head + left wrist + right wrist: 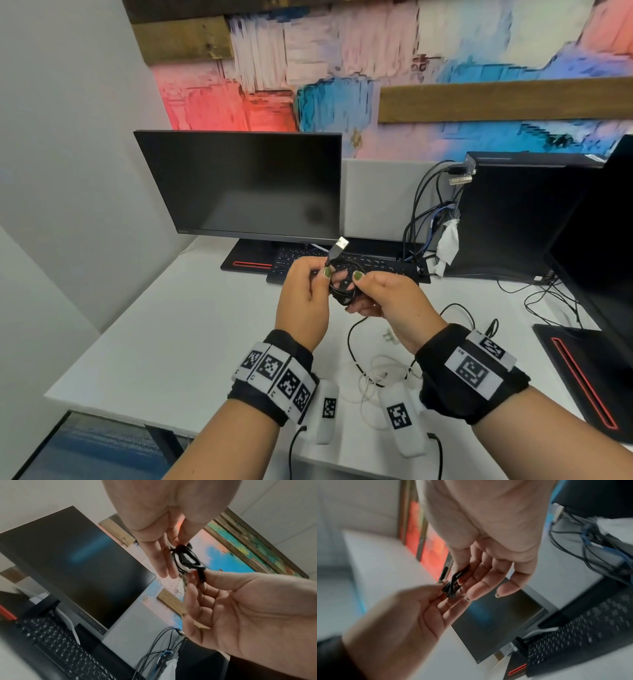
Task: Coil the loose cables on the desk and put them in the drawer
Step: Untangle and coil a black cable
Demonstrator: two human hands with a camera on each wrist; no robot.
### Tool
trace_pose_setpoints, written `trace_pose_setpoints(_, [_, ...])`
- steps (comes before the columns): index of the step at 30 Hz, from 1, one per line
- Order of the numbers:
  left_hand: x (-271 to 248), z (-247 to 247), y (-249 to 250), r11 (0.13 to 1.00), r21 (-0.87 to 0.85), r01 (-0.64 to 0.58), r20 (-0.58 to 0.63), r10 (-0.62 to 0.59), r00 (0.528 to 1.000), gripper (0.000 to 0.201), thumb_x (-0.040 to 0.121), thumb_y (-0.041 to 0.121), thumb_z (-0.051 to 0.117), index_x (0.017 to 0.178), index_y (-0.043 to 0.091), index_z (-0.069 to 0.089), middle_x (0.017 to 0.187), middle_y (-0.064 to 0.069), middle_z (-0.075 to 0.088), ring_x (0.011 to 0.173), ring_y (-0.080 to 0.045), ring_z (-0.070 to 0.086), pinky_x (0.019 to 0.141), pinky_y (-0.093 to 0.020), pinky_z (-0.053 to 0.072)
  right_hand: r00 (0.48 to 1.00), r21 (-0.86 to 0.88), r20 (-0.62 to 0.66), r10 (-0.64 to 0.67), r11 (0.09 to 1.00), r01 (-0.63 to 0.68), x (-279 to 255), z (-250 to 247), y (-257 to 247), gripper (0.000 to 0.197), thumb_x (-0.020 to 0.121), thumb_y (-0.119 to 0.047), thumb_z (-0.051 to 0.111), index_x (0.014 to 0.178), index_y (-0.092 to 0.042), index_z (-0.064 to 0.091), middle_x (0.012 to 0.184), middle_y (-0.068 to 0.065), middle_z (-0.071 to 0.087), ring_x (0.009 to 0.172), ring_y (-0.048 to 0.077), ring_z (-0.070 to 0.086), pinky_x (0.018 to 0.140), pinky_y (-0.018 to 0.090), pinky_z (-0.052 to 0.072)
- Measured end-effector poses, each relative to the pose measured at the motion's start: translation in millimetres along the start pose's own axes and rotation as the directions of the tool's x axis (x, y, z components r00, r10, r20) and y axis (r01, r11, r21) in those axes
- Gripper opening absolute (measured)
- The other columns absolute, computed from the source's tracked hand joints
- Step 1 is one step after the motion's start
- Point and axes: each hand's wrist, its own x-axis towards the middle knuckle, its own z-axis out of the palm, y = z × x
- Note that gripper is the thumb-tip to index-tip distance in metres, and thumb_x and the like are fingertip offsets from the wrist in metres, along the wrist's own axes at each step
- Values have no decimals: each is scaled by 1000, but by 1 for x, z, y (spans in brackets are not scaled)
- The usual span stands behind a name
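I hold a black USB cable (342, 286) wound into a small coil above the white desk (171, 325), and its silver plug (341, 244) sticks up out of the coil. My left hand (317, 279) pinches the coil's left side with the thumb on top. My right hand (364, 286) pinches the right side. The left wrist view shows the coil (186, 558) between my left hand (173, 550) and right hand (197, 575). A loose black cable (351, 342) and a tangled white cable (373, 380) with a white plug (389, 337) lie on the desk below my wrists.
A dark monitor (239, 181) and a black keyboard (383, 267) stand behind my hands. A black computer tower (513, 212) with several plugged cables (419, 219) is at the right, beside a second screen (603, 240). Thin black wires (548, 298) trail near it.
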Motion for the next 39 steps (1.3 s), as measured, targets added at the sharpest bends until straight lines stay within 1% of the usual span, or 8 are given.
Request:
trace_pose_setpoints(7, [4, -1, 4, 978, -142, 154, -127, -172, 977, 14, 93, 6, 48, 89, 19, 48, 82, -5, 66, 70, -20, 71, 58, -32, 58, 995, -291, -7, -101, 952, 95, 3, -1, 4, 24, 94, -21, 55, 75, -8, 65, 74, 5, 72, 67, 15, 66, 73, 28, 51])
trace_pose_setpoints(11, [18, -20, 3, 964, -183, 191, -164, -222, 961, 27, 91, -5, 32, 85, 17, 46, 77, -13, 60, 50, -20, 60, 48, -33, 55, 998, -442, 27, -59, 895, 64, -2, -2, 14, 24, 93, -23, 55, 73, -15, 64, 65, 0, 69, 60, 10, 58, 64, 26, 44])
trace_pose_setpoints(13, [21, -25, 5, 979, -105, 174, -100, -184, 978, 29, 89, -6, 32, 87, 18, 48, 79, -15, 62, 55, -22, 61, 52, -36, 56, 1000, -325, -7, -14, 946, 11, -2, 0, 17, 27, 94, -19, 55, 69, -13, 63, 57, 0, 66, 53, 16, 63, 66, 30, 50])
trace_pose_setpoints(18, [10, -20, -7, 987, -14, 158, 15, -158, 987, 35, 83, -7, 40, 87, 26, 53, 91, -3, 67, 79, -17, 66, 71, -38, 55, 999, -239, -39, 26, 970, -35, 1, 4, 11, 28, 94, -18, 55, 70, -6, 64, 54, 3, 64, 49, 19, 59, 48, 13, 44])
trace_pose_setpoints(24, [2, -19, -14, 991, 74, 107, 114, -115, 987, 27, 81, 14, 69, 100, 31, 61, 106, 8, 65, 91, -1, 63, 74, -13, 50, 1000, -186, -21, -14, 983, 10, 5, 6, 11, 28, 96, -19, 52, 76, -5, 66, 63, 13, 67, 48, 17, 60, 52, 15, 47])
trace_pose_setpoints(31, [5, -21, -12, 989, 141, -34, 87, 21, 996, 32, 78, 13, 73, 88, 42, 64, 104, 12, 61, 91, 2, 59, 74, -13, 50, 1000, -202, -11, 7, 979, -9, 4, 8, 11, 27, 94, -17, 54, 80, 4, 65, 61, 13, 64, 52, 20, 63, 57, 19, 50])
trace_pose_setpoints(36, [3, -19, -11, 962, 183, -201, 113, 182, 977, 21, 79, 13, 72, 88, 32, 66, 101, 16, 58, 100, -5, 56, 82, -18, 48, 999, -281, -38, 31, 959, -40, 5, 8, 10, 28, 93, -22, 58, 71, -5, 65, 65, 15, 67, 53, 18, 66, 61, 26, 53])
trace_pose_setpoints(39, [3, -18, -10, 960, 156, -234, 102, 220, 970, 14, 78, 18, 71, 86, 29, 66, 98, 16, 59, 100, -10, 57, 85, -26, 49, 996, -293, -82, 41, 954, -63, 6, 9, 10, 30, 92, -25, 59, 67, -10, 65, 61, 8, 65, 48, 10, 60, 56, 21, 47])
